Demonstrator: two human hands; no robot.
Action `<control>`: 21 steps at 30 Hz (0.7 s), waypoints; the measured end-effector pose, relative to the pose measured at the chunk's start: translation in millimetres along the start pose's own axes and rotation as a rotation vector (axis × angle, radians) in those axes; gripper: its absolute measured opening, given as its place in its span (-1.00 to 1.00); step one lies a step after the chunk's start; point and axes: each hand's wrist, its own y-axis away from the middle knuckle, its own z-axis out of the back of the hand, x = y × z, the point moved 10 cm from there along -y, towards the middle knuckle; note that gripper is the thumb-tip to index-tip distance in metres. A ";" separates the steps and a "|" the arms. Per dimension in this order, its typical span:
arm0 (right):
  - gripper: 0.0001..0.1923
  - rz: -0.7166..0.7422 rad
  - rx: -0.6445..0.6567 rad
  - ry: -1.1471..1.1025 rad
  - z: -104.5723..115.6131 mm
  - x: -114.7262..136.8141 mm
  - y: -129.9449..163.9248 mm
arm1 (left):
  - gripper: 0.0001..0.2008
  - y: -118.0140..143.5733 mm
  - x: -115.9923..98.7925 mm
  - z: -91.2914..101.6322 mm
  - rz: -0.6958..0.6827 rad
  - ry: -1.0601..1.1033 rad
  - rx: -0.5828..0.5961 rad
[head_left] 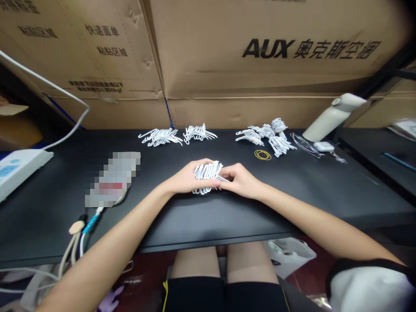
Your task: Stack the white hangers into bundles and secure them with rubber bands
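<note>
Bundle (206, 175) of small white plastic hooks, stacked side by side, sits mid-table between both hands, near the front edge. Left hand (188, 177) cups the bundle from its left side, fingers curled over the top, thumb underneath along the lower edge; grip closed round it. Right hand (240, 180) meets the bundle at its right end, fingertips (225, 174) pinched together on the hook ends sticking out there. Bundle lies mostly inside the left palm, only the right tip reaches the right hand's pinch. Hook curls hang out below the left thumb. Whether the bundle touches the table (325, 195) or is held just above it: cannot tell.

Behind the bundle, toward the far edge: two loose hook piles (177, 135) left of centre, lying side by side. Right of those, a bigger cluster (266, 135) of banded-looking hook bunches. Yellow rubber bands (262, 154) lie flat between that cluster and the bundle, just in front of the cluster, well apart from the hands. Glasses (304, 145) right of the cluster, then a small white case (323, 146), then a white bottle (334, 115) leaning back against the boxes.

Cardboard boxes (227, 56) wall off the far side of the table. Left of the bundle: a blurred-out patch (112, 180), further left a white device (19, 169) with a cable (65, 99) running up. More cables (78, 238) hang off the front left edge. Person's knees show under the table edge below the bundle.
</note>
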 end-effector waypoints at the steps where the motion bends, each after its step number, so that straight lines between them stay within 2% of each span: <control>1: -0.67 0.004 0.001 0.001 -0.7 1.1 0.0 | -0.53 0.2 -1.0 -1.3 -0.003 0.011 0.012; 7: -0.74 -0.030 0.041 -0.122 -7.5 -2.3 -0.1 | -0.64 0.2 -3.5 -1.1 -0.004 -0.007 0.014; 16: -0.62 -0.165 0.056 -0.280 -6.8 -18.0 -2.9 | -0.60 0.6 -5.4 -5.7 0.001 -0.013 0.045; 21: -0.65 -0.210 -0.010 -0.363 -6.6 -27.3 -3.6 | -0.60 -0.6 -5.2 0.8 -0.029 -0.064 -0.031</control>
